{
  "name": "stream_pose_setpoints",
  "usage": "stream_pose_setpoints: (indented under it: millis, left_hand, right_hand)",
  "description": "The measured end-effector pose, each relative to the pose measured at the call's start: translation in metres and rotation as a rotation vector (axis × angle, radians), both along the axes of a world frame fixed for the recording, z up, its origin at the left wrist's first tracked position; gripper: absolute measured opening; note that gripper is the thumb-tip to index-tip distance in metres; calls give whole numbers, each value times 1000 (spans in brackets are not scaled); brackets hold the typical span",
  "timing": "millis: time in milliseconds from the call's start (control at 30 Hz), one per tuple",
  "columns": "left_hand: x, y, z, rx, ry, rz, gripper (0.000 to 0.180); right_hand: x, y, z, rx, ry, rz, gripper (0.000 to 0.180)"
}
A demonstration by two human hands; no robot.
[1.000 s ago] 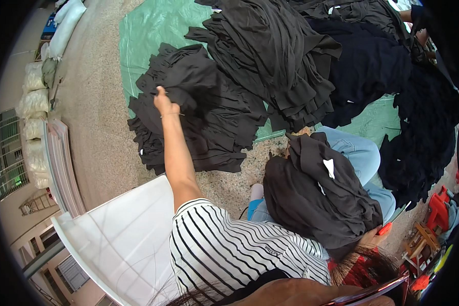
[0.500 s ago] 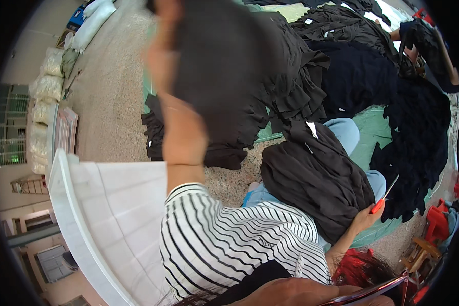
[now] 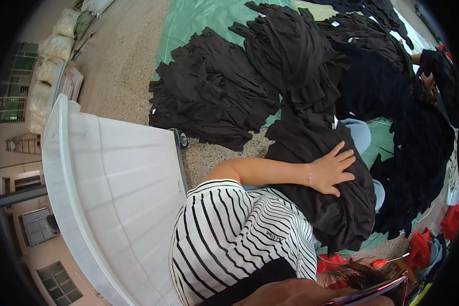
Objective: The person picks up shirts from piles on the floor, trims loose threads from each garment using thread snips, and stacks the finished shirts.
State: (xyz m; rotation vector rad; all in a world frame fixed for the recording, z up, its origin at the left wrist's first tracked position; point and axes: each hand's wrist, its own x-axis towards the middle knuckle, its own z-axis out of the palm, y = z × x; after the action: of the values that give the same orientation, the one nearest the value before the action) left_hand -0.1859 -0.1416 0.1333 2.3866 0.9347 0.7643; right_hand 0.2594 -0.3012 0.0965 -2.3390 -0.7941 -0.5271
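The left hand (image 3: 333,172) lies palm down with its fingers spread on a bundle of soft charcoal-brown cloth (image 3: 336,219), pressing flat rather than grasping. The bundle rests on the lap, across light blue denim trousers (image 3: 358,133), whose knees show along its right side. The right hand is hidden, so its grip cannot be told; a tool with a red handle (image 3: 378,263) shows at the near right, just beyond some dark hair.

On the far side, a broad heap of charcoal garments (image 3: 214,92) spreads at the left, partly over a shiny green plastic sheet (image 3: 188,20). Right of it lies a taller, rumpled charcoal pile (image 3: 296,56), then a navy fabric mound (image 3: 372,86). At the near left stands a large white ribbed plastic bin (image 3: 122,158). Another person's hand (image 3: 427,81) is at the far right, near dark cloth.
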Motion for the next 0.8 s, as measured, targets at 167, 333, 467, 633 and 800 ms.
stream_pose_setpoints:
  millis: [167, 333, 467, 633, 800]
  left_hand:
    - [-87, -1, -29, 36, -251, 271, 59]
    - [-272, 48, -125, 74, 146, 1103, 63]
    - [-390, 47, -205, -290, 533, 1604, 104]
    - [-433, 58, -234, -1230, 55, 1741, 124]
    - [-430, 48, -256, -1055, 391, 1637, 33]
  right_hand:
    - [-121, 60, 53, -24, 37, 358, 42]
    - [-123, 63, -2, -21, 93, 437, 42]
    - [-111, 52, -13, -98, 16, 526, 41]
    - [-117, 62, -11, -199, -98, 576, 40]
    - [-128, 66, -3, -209, -83, 599, 45]
